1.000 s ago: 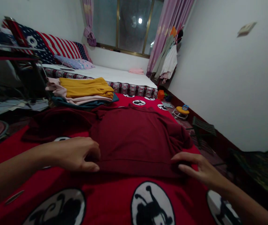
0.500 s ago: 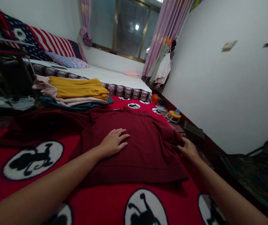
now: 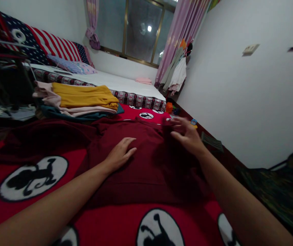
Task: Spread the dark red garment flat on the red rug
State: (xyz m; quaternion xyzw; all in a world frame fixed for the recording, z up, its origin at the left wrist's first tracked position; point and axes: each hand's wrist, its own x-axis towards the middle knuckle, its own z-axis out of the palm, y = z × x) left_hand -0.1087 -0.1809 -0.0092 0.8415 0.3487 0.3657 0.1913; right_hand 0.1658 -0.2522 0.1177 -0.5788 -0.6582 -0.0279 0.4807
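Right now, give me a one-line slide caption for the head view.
Left hand flat on a maroon shirt spread over a red blanket; right hand grips its far edge.

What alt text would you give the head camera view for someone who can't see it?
A person's left hand presses flat on a dark red shirt spread over a red blanket with black-and-white cartoon circles, while the right hand lifts the shirt's right side. A stack of folded clothes lies beyond.

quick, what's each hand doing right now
left hand: open, palm flat on the dark maroon knitted garment
right hand: fingers curled on the garment's right edge; a firm grip cannot be told
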